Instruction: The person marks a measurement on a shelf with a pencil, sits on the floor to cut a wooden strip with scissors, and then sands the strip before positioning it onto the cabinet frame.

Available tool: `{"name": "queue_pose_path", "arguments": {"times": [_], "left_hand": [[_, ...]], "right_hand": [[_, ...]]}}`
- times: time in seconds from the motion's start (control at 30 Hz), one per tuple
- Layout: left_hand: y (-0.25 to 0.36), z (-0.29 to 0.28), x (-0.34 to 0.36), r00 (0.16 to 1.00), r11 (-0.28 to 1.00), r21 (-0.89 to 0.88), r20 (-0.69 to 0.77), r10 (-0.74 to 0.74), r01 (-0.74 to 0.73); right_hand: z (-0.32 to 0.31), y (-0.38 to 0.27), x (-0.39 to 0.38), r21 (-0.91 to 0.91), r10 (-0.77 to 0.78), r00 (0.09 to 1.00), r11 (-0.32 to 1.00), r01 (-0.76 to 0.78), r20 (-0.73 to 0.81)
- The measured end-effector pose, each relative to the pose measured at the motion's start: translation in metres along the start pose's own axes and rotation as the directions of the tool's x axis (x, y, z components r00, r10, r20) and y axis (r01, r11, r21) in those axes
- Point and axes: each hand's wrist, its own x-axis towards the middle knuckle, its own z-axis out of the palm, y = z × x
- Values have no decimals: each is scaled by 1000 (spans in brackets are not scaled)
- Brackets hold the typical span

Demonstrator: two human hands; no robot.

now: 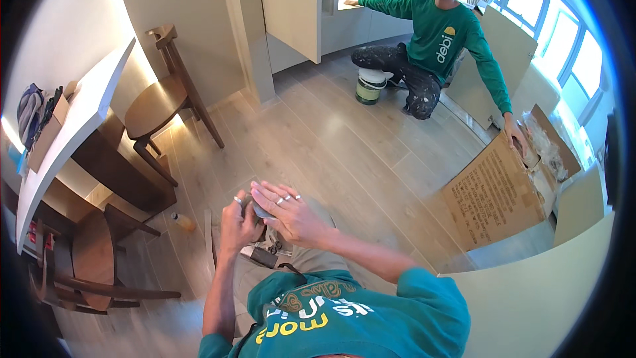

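Note:
My left hand (238,227) is closed with its thumb raised, gripping one side of a small grey object (261,212). Over the other side of it bends my right hand (289,215), its fingers long and pressed together, rings on some of them. The two hands nearly meet in front of my chest. Most of the object is hidden by my fingers, so its kind cannot be made out. Beneath my hands, by my legs, lie small dark items (273,246) and a flat dark piece (260,256), partly covered by my wrists.
A bottle (182,222) stands on the wood floor (318,139). Wooden chairs (159,106) and a white table (73,116) are at left. A co-worker (440,40) in green sits beside a bucket (370,87), one hand on a large cardboard box (493,195) at right.

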Motion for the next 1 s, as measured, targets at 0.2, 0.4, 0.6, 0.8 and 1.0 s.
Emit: {"name": "queue_pose_path", "arguments": {"times": [0.2, 0.4, 0.6, 0.8, 1.0], "left_hand": [[-23, 9, -20, 986, 986, -9, 31, 164, -164], [2, 3, -6, 994, 999, 3, 101, 48, -48], [2, 3, 1, 994, 999, 0, 102, -34, 34], [-22, 19, 1, 971, 974, -5, 75, 227, -227], [-29, 20, 0, 949, 971, -34, 206, 237, -235]], "right_hand": [[3, -14, 10, 9, -25, 998, 1000, 25, 55], [6, -9, 0, 50, 23, 1000, 998, -24, 12], [-2, -4, -8, 44, 50, 999, 998, -51, 17], [-8, -9, 5, -8, 62, 997, 998, -61, 37], [-5, -4, 4, 42, 72, 997, 997, -71, -25]]}}
